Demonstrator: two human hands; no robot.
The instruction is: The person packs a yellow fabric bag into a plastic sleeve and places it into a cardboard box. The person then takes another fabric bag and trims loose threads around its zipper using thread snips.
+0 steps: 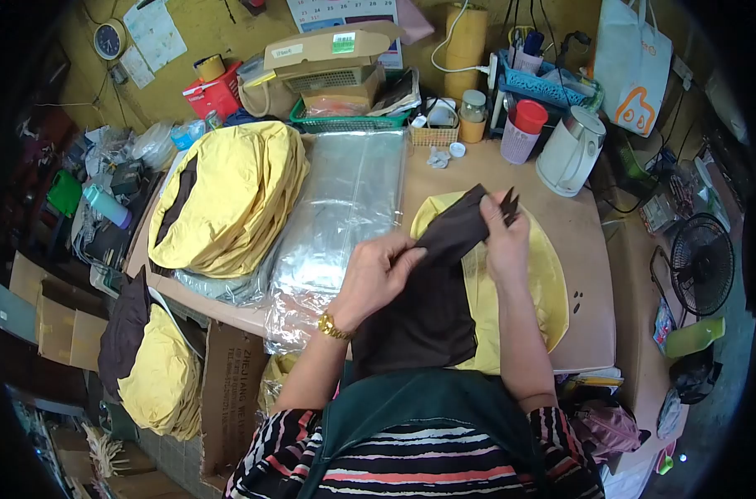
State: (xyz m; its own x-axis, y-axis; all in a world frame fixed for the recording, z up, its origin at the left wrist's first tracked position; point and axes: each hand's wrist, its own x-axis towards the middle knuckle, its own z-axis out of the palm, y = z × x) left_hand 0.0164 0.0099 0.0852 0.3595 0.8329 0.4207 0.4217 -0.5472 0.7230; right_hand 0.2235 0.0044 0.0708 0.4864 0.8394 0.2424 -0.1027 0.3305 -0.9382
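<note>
A: Where's the dark brown fabric strip [448,234] re the hands?

B: Btwn them, above the bench [592,274]. Long axis runs diag., from near the L hand [376,274] up, away & to the R hand [508,233]. So from L it lies fwd-right; from R, back-left.

A: Nearer hand?

B: Neither; both touch it. L is closed, thumb & fingers pinching the near-left part. R grips the far-right end, w/ dark pointed tips sticking up by its fingers; can't tell what those are.

A: And under it?

B: Wide dark brown cloth panel [419,324], spreading twd the body, w/ a pale yellow fabric piece [534,287] beside & partly beneath, flat on the bench. Can't tell how they're joined.

A: Counts?

B: 1 strip, 1 panel, 1 yellow piece, 2 hands. Also 2 piles: 1 big yellow fabric pile [265,195] on the bench, far left; 1 yellow-and-brown fabric pile [157,378] lower, left of the bench edge. Layers: can't count.

A: Plastic?

B: 1 batch of clear plastic sheets [344,187], btwn big pile & yellow piece; no. of sheets unclear.
</note>
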